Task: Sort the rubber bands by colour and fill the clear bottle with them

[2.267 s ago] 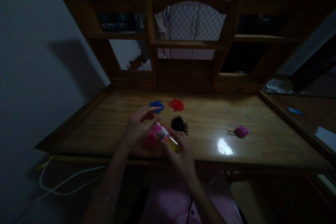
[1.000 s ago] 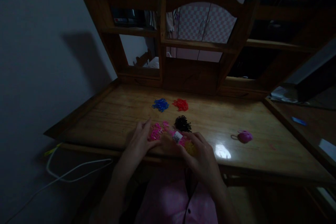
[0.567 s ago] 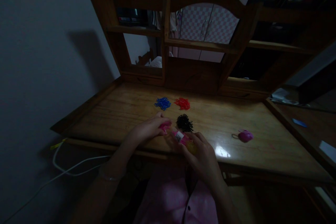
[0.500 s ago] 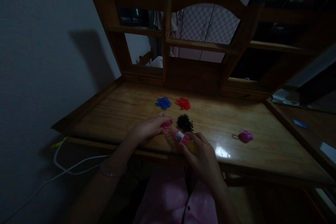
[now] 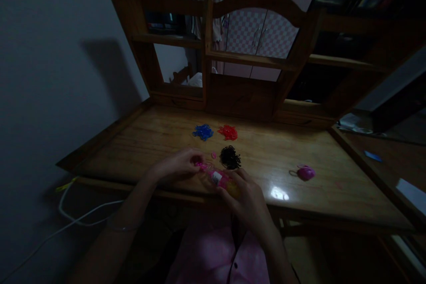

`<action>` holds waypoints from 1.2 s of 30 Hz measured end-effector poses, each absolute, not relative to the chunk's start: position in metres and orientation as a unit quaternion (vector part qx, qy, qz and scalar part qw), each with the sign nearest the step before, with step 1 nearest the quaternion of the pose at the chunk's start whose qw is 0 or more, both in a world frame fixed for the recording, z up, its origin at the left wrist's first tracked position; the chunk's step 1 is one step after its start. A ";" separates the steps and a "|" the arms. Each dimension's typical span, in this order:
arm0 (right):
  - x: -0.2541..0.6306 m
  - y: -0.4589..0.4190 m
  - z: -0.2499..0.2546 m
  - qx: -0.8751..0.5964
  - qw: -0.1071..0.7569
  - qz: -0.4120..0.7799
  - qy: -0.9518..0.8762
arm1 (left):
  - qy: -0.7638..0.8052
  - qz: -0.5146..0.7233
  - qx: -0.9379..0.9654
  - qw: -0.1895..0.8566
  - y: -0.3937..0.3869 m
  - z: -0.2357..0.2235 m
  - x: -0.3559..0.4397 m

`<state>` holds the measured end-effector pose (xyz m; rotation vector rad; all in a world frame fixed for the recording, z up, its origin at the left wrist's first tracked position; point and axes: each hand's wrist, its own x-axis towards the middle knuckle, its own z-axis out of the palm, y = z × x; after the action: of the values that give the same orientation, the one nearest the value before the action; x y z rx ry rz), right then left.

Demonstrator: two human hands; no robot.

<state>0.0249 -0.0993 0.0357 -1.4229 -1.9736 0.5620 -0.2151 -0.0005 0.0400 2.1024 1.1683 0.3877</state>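
My right hand [image 5: 246, 193] is wrapped around a clear container [image 5: 217, 178] with a white label, lying tilted just above the desk. Pink and yellow contents show through its wall. At its left end, the fingers of my left hand [image 5: 182, 162] are pinched on small pink bands [image 5: 201, 166]. One loose pink band [image 5: 213, 155] lies on the desk beyond the container. Close behind my right fingers is a pile of black bands [image 5: 230, 157]. Farther back are a blue pile [image 5: 203, 132] and a red pile [image 5: 228, 132] of similar bands.
A purple pouch-like item [image 5: 305, 172] with a loop lies on the wooden desk [image 5: 149, 142] at the right. A wooden shelf unit [image 5: 242, 93] closes off the back. A white cable [image 5: 89, 211] hangs at the left front, beside the wall.
My left hand has drawn left and closer to the container's end, with the pink bands at its fingertips. One pink band now shows loose on the desk. The view has shifted slightly.
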 end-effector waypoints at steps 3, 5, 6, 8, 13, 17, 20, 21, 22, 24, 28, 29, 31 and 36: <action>0.019 -0.097 0.031 -0.531 0.319 0.212 -0.755 | 0.451 0.163 0.762 0.434 -0.005 0.043 -0.219; 0.014 -0.095 0.027 -0.525 0.337 0.214 -0.752 | 0.452 0.184 0.729 0.480 -0.008 0.043 -0.222; 0.011 -0.094 0.025 -0.522 0.350 0.217 -0.747 | 0.453 0.205 0.711 0.496 -0.010 0.044 -0.223; 0.007 -0.092 0.021 -0.517 0.377 0.225 -0.735 | 0.458 0.256 0.675 0.519 -0.011 0.044 -0.225; 0.000 -0.086 0.016 -0.505 0.435 0.256 -0.700 | 0.483 0.348 0.616 0.515 -0.011 0.041 -0.228; 0.000 -0.082 0.015 -0.498 0.459 0.276 -0.682 | 0.486 0.357 0.625 0.495 -0.012 0.042 -0.228; 0.002 -0.080 0.014 -0.495 0.466 0.288 -0.674 | 0.476 0.341 0.650 0.484 -0.013 0.048 -0.229; 0.003 -0.080 0.013 -0.493 0.467 0.292 -0.674 | 0.467 0.336 0.663 0.479 -0.013 0.050 -0.230; 0.004 -0.080 0.013 -0.489 0.467 0.298 -0.674 | 0.456 0.333 0.677 0.472 -0.013 0.052 -0.230; 0.006 -0.080 0.012 -0.481 0.464 0.311 -0.676 | 0.443 0.330 0.698 0.455 -0.013 0.056 -0.230; 0.008 -0.079 0.012 -0.473 0.456 0.332 -0.677 | 0.479 0.323 0.663 0.477 -0.013 0.058 -0.225; 0.009 -0.079 0.012 -0.471 0.456 0.334 -0.677 | 0.490 0.322 0.644 0.492 -0.013 0.058 -0.224; 0.009 -0.079 0.012 -0.468 0.457 0.336 -0.677 | 0.500 0.328 0.619 0.509 -0.013 0.057 -0.222; 0.009 -0.079 0.013 -0.473 0.455 0.343 -0.672 | 0.510 0.335 0.603 0.514 -0.015 0.062 -0.219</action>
<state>0.0086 -0.0795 0.0132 -1.1675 -1.6581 0.8470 -0.2193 -0.0150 0.0624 1.4483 1.2251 0.8053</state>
